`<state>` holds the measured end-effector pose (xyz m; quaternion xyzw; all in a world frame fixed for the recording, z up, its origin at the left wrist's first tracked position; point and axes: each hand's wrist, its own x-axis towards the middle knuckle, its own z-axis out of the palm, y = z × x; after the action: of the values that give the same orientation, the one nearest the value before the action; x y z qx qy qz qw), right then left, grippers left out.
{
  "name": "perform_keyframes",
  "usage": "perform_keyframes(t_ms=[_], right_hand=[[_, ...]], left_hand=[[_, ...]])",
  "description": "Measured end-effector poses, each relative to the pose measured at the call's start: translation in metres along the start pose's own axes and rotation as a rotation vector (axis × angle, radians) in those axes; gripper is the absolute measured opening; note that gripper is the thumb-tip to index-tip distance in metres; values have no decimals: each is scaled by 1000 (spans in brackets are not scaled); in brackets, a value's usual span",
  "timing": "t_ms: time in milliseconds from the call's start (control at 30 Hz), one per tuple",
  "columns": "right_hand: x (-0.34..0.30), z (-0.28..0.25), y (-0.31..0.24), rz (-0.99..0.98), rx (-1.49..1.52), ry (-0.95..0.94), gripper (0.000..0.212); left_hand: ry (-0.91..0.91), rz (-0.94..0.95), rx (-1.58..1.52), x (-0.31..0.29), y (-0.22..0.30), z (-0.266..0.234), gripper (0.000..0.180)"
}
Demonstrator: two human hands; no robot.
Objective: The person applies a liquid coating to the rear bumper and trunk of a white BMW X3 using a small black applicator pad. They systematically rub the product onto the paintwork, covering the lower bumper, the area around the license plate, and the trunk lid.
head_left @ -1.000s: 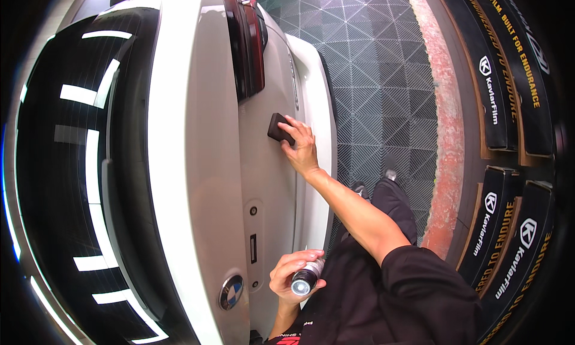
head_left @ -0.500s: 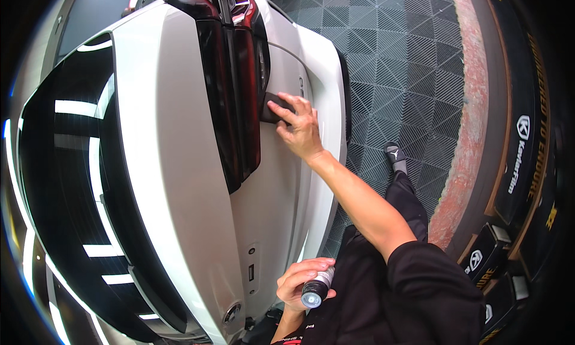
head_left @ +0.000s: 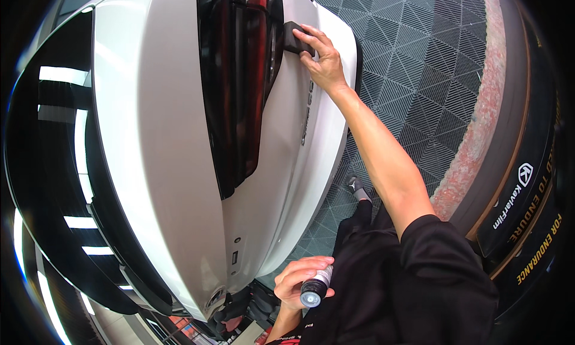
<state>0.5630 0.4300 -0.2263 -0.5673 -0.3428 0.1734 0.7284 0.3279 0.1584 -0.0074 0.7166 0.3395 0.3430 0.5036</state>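
Note:
My right hand [head_left: 325, 61] presses a dark foam applicator block [head_left: 292, 37] against the white rear panel of a car [head_left: 269, 165]. The block is just beside the upper end of a dark red tail light [head_left: 236, 99], with my fingers spread over its top. Small raised badge letters [head_left: 306, 114] run along the panel below this hand. Lower down and close to my body, my left hand [head_left: 290, 282] is wrapped round a small bottle [head_left: 317, 284] with a black cap end. The bottle is tilted, its cap toward me, and the hand is apart from the car.
Dark rear glass [head_left: 54, 165] with light reflections fills the left. Grey ribbed floor tiles [head_left: 407, 64] lie beyond the bumper, bordered by a rough reddish stone strip [head_left: 461, 147]. Long black boxes [head_left: 509, 207] stand at the right. My shoe [head_left: 354, 183] is beside the car.
My right hand and the foam block have moved farther away along the panel, past the tail light's edge. The view has shifted with my body. My left hand keeps the bottle in about the same place.

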Motion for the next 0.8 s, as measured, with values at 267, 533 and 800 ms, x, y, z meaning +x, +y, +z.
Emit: perform_keyframes(t_ms=[267, 533, 800], right_hand=[[-65, 2, 0, 82, 123, 62, 44], [-182, 9, -51, 197, 89, -41, 40], [-70, 0, 8, 12, 185, 42, 37]], left_hand=[[-10, -17, -8, 1, -4, 3, 57], [-104, -27, -20, 16, -4, 10, 55], [-102, -29, 4, 0, -11, 2, 58]])
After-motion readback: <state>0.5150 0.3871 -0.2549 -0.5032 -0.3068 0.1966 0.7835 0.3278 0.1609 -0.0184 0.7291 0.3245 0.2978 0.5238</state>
